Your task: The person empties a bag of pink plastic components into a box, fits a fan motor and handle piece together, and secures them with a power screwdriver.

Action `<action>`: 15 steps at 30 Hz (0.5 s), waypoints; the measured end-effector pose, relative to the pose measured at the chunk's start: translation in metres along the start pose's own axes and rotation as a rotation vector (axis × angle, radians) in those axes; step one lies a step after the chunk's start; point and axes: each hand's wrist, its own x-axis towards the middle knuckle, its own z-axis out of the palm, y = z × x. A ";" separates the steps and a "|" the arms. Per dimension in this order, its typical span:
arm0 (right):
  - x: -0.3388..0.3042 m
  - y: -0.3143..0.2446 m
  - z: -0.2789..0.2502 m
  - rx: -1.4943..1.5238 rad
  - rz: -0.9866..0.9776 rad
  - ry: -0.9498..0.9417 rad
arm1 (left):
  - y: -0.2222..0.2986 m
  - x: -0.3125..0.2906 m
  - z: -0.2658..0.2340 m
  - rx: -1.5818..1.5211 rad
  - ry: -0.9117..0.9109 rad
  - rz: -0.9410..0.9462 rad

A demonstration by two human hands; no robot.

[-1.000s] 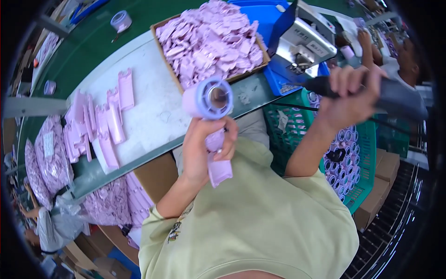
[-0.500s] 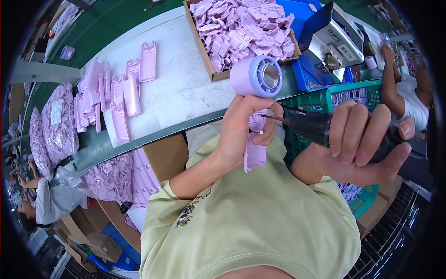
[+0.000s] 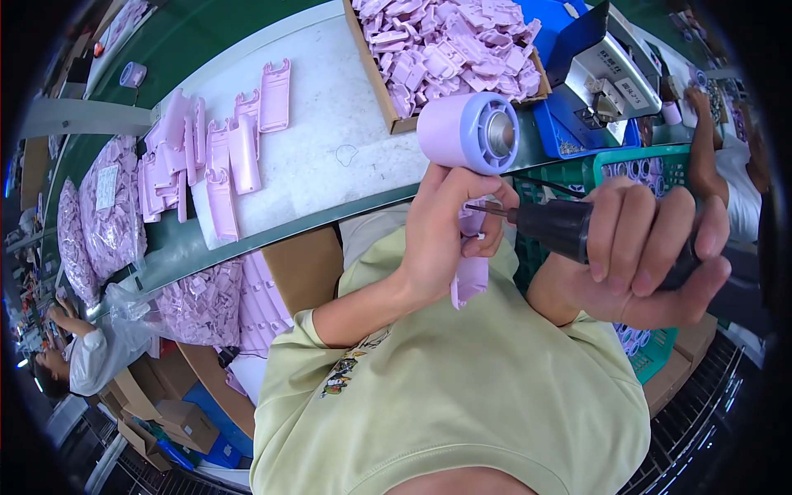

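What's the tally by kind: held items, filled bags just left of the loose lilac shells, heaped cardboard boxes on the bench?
Lilac fan unit, in the left hand: 1
Dark screwdriver, in the right hand: 1
Filled bags, left of the loose shells: 2
Heaped cardboard box: 1
Total: 5

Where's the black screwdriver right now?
The black screwdriver is right of centre in the head view, gripped in the right hand, its bit close by the left hand.

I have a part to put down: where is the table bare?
The white tabletop looks bare between the loose lilac shells and the carton heaped with parts. It is crowded among the shells and around the carton and blue tray.
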 end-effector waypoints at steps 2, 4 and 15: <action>-0.001 -0.002 0.004 -0.005 -0.029 -0.001 | -0.003 -0.004 0.007 0.024 0.078 0.031; 0.001 0.006 0.006 0.016 -0.070 -0.027 | 0.003 -0.004 0.009 0.051 0.202 0.093; 0.014 -0.021 -0.010 -0.024 -0.326 0.176 | 0.153 -0.007 -0.032 0.903 0.231 0.576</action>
